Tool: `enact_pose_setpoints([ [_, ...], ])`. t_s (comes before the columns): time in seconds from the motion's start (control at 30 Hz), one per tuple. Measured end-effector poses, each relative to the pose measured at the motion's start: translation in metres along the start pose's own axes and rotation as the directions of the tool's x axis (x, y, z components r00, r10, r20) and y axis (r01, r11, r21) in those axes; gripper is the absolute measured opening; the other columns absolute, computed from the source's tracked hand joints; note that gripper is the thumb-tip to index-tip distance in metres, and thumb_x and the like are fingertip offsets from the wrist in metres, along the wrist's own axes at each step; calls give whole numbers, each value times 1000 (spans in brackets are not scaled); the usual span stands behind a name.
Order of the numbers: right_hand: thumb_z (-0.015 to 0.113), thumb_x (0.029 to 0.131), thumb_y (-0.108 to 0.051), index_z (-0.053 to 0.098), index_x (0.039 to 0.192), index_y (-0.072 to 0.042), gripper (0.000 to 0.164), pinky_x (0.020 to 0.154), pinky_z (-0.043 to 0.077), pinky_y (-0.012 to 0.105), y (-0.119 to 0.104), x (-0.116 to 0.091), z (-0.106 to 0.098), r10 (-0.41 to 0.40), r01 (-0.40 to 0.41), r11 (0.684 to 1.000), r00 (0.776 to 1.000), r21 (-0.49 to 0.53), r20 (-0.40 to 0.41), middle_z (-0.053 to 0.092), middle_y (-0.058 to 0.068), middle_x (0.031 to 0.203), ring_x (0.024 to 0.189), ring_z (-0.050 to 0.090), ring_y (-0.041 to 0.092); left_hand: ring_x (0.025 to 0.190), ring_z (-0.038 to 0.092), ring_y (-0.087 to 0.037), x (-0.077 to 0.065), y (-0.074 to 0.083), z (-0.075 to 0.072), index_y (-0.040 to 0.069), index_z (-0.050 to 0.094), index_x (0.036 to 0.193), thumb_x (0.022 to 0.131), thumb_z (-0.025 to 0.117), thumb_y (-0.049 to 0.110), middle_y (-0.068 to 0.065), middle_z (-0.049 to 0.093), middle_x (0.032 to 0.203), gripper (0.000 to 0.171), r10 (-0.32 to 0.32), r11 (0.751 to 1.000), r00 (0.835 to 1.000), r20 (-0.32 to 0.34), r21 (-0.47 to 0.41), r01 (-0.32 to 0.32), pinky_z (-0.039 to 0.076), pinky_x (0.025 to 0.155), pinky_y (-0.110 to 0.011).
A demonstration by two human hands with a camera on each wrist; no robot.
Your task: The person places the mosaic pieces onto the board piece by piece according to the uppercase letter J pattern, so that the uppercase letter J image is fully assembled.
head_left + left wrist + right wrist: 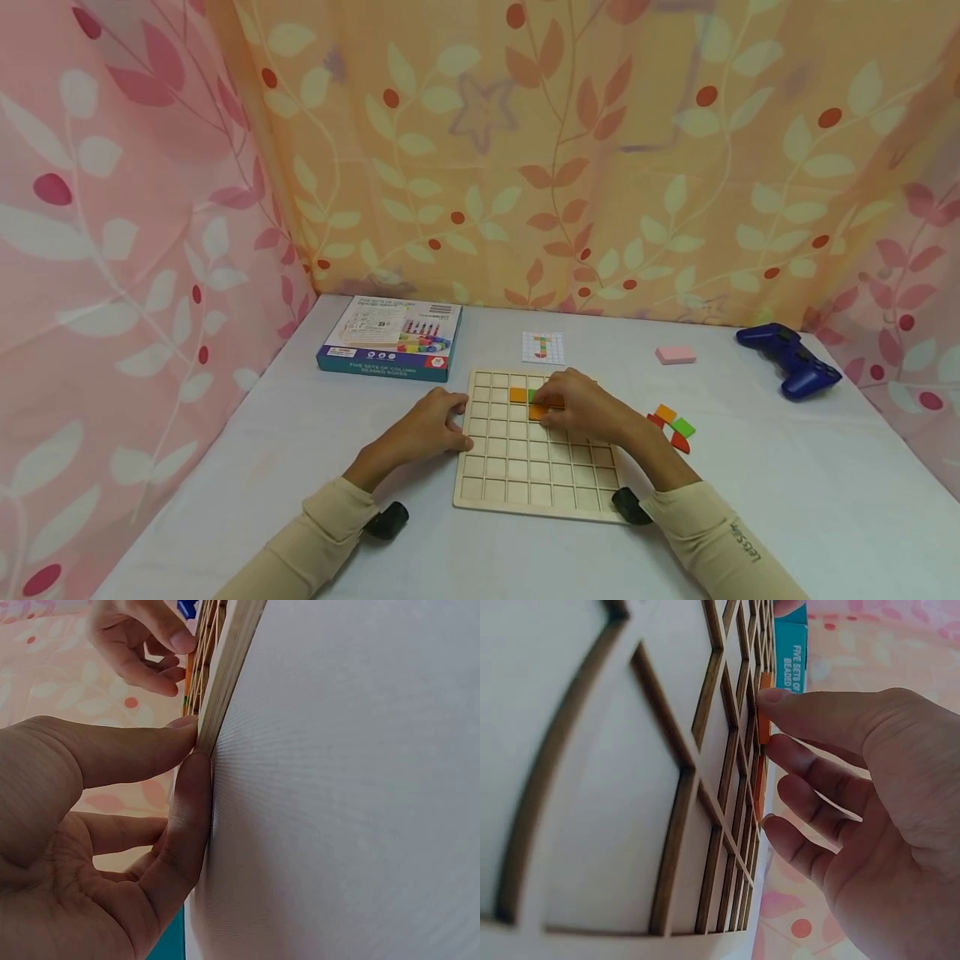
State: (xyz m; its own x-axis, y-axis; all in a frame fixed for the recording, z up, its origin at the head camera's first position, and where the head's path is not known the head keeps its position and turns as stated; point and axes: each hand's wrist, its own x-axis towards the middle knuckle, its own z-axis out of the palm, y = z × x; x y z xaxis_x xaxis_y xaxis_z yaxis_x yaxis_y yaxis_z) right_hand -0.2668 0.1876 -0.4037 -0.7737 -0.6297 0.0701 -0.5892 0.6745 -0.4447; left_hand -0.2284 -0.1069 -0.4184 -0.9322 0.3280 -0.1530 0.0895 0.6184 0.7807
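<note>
A square wooden grid board (517, 467) lies flat on the white table. My left hand (431, 425) grips its left edge between thumb and index finger (193, 795). Over the upper part of the board, my right hand (581, 404) pinches an orange square tile (537, 412), the thumb on its near side. In the right wrist view, this orange tile (765, 712) sits at the grid surface under the thumb tip. One row up, another orange tile (517, 395) fills a cell, with a green tile (532, 396) beside it. My right fingers partly cover more orange there.
Behind the board lies a pattern card (543, 347). A boxed bead set (390, 337) is at back left. To the right are loose red, orange and green pieces (683, 427), a pink block (676, 356) and a blue game controller (787, 358). Patterned curtains (480, 208) enclose the table.
</note>
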Motion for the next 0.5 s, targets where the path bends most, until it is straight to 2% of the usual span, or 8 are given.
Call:
enact_pose_setpoints([
  [0.33,82,94,-18,79,118,-8,27,97,52,44,-2,-1,-1,25,-25,999,1000,31,2,73,0,113,107,61,21,88,65,-14,1,-1,0,-5,52,151,84,89,6,-9,53,117,77,-3,1000,1000,-4,-1,3,57,75,-26],
  [0.5,80,95,-17,77,124,-6,31,93,53,39,1,-9,-7,64,-64,996,998,61,-2,73,1,114,105,62,21,89,65,-14,2,-1,0,-5,52,152,84,89,6,-9,53,118,78,-6,1000,1000,-1,-2,6,58,76,-26],
])
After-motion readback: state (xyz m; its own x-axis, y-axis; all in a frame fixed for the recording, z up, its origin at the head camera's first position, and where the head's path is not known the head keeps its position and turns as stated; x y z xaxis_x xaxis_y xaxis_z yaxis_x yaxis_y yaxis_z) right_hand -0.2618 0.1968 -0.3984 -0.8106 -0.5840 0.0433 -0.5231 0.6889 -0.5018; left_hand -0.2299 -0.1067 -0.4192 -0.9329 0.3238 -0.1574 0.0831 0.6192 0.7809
